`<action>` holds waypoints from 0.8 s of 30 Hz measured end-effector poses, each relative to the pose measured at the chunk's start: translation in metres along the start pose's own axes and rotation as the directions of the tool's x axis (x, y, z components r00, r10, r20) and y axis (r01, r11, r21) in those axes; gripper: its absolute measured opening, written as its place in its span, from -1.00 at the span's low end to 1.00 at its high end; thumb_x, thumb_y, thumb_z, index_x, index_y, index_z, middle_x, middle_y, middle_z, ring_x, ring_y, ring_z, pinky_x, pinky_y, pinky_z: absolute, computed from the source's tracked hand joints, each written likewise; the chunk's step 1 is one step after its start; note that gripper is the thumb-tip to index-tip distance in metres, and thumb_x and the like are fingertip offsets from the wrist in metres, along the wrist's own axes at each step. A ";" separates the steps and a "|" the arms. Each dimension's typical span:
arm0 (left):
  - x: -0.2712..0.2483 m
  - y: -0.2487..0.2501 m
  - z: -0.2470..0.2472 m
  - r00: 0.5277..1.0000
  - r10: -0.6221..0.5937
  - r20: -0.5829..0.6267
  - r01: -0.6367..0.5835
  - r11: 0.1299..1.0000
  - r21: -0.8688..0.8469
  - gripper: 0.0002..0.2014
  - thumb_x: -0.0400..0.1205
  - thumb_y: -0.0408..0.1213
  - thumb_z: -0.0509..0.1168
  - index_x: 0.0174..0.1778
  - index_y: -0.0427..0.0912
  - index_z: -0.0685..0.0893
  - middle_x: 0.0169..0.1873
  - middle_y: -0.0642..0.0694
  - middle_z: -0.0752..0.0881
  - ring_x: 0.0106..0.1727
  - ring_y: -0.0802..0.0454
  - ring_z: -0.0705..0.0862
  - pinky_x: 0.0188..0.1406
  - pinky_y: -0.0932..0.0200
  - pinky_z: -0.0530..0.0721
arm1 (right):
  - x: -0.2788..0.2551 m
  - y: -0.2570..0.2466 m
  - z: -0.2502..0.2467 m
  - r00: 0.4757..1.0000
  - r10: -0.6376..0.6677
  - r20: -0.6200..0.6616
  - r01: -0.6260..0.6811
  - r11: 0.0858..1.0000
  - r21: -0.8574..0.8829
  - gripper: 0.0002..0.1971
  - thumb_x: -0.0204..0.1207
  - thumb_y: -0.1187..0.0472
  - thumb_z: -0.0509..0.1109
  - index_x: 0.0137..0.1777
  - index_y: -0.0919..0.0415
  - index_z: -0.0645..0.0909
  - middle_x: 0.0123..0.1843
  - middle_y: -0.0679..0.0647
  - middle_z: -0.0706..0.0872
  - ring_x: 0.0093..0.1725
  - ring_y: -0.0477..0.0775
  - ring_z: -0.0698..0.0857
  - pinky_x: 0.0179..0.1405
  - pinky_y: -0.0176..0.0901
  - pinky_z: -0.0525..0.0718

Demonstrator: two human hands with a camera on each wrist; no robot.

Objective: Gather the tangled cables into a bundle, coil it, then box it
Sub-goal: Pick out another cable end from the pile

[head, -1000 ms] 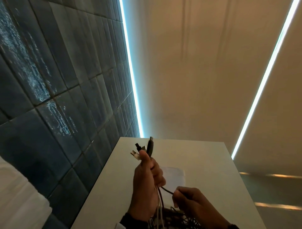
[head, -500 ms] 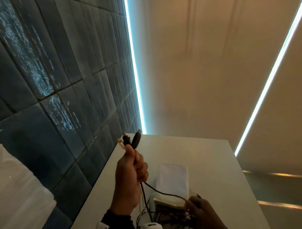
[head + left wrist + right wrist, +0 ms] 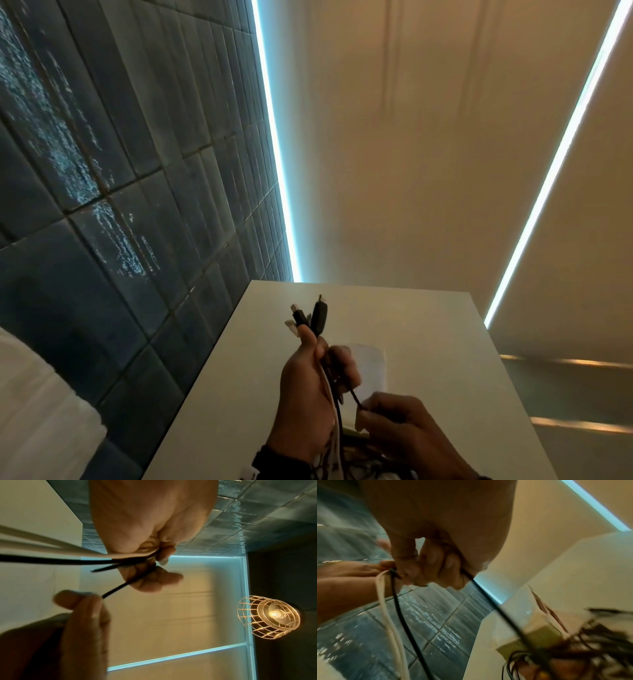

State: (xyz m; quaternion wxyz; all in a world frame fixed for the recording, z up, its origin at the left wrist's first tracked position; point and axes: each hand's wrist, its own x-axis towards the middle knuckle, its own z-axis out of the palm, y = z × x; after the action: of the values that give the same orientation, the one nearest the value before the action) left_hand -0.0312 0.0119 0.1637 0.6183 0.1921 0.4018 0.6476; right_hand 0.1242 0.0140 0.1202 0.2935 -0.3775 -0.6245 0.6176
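While our left hand [image 3: 308,394] stays out of the tangle, it fists a bunch of cable ends upright: fingers and thumb curled round white and black cables [image 3: 334,404], with the plug ends [image 3: 310,317] sticking up out of the fist toward 12 o'clock. Three or four plugs show, two black, one pale; the types are too small to tell.

Our right hand [image 3: 404,428], at 4 o'clock of the left and just beside it, pinches one thin black cable [image 3: 352,395] between thumb and fingertips; the other fingers are curled in. That cable runs taut from the pinch up into the left fist. In the left wrist view the same strand [image 3: 120,588] crosses the left fingers [image 3: 159,580] and ends in the right-hand pinch [image 3: 82,601].

Below both hands, at 6 o'clock, the rest of the cable tangle [image 3: 363,459] lies on the white table [image 3: 445,342], blurred in the right wrist view [image 3: 573,649]. Just behind it sits the open cardboard box [image 3: 539,628], flap up; in the head view only a pale patch [image 3: 371,366] of it shows behind our hands.

Further off: dark blue wall tiles [image 3: 120,222] at 9 o'clock, LED light strip [image 3: 274,147] at 12, wire-cage pendant lamp [image 3: 269,616] lit.
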 end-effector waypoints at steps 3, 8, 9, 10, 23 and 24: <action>0.001 0.001 -0.002 0.997 0.074 -0.002 -0.074 0.995 -0.070 -0.54 0.66 0.12 0.09 -0.42 -0.14 0.37 -0.55 -0.03 0.32 -0.62 0.13 0.21 -0.64 0.21 0.23 | 0.004 0.022 -0.007 0.999 0.044 0.028 -0.046 0.995 0.092 -0.73 0.40 0.04 0.47 -0.25 0.29 0.75 -0.41 0.03 0.67 -0.33 -0.07 0.61 -0.26 -0.29 0.51; 0.003 0.010 -0.012 0.982 0.187 -0.022 -0.187 0.982 0.001 -0.56 0.72 0.07 0.06 -0.39 -0.15 0.38 -0.51 -0.02 0.21 -0.59 0.13 0.13 -0.62 0.22 0.15 | 0.010 0.081 -0.028 0.990 0.084 -0.111 -0.090 0.994 -0.055 -0.65 0.43 -0.07 0.36 -0.41 0.17 0.70 -0.50 -0.02 0.62 -0.41 -0.15 0.59 -0.09 -0.26 0.40; 0.003 0.011 -0.013 0.980 0.196 -0.016 -0.196 0.980 0.012 -0.57 0.72 0.05 0.06 -0.37 -0.15 0.39 -0.50 -0.02 0.22 -0.57 0.12 0.14 -0.60 0.21 0.17 | 0.010 0.097 -0.029 0.986 0.119 -0.117 -0.130 0.987 -0.091 -0.65 0.47 -0.06 0.34 -0.38 0.17 0.70 -0.45 -0.02 0.64 -0.34 -0.13 0.63 0.07 -0.23 0.41; 0.003 0.012 -0.013 0.980 0.200 -0.010 -0.200 0.980 0.015 -0.59 0.72 0.03 0.07 -0.35 -0.16 0.40 -0.50 -0.03 0.24 -0.56 0.11 0.15 -0.57 0.19 0.18 | 0.009 0.113 -0.030 0.985 0.142 -0.102 -0.154 0.982 -0.114 -0.70 0.55 0.04 0.33 -0.34 0.15 0.70 -0.39 -0.04 0.66 -0.27 -0.14 0.66 0.22 -0.19 0.42; 0.005 -0.011 -0.015 0.992 -0.004 -0.126 0.030 0.978 0.204 -0.64 0.79 -0.12 0.02 -0.30 -0.18 0.41 -0.56 -0.07 0.44 -0.62 0.09 0.27 -0.62 0.26 0.18 | 0.016 0.039 -0.034 0.880 0.028 -0.475 0.010 0.997 0.076 -0.79 0.53 0.38 0.39 -0.33 0.39 0.70 -0.57 0.18 0.54 -0.61 0.05 0.38 -0.61 -0.23 0.31; 0.006 -0.012 -0.013 0.989 -0.018 -0.145 0.049 0.976 0.213 -0.64 0.79 -0.11 0.02 -0.30 -0.18 0.41 -0.54 -0.11 0.52 -0.60 0.06 0.32 -0.61 0.26 0.21 | 0.015 0.020 -0.031 0.887 -0.014 -0.461 0.057 0.995 0.080 -0.81 0.53 0.37 0.39 -0.30 0.42 0.69 -0.54 0.17 0.55 -0.59 0.06 0.34 -0.58 -0.19 0.27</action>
State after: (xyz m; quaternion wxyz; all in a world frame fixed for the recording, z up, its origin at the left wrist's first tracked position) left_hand -0.0338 0.0129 0.1456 0.5744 0.2046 0.5162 0.6014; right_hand 0.1440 0.0426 0.1006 0.4613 -0.4875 -0.5151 0.5331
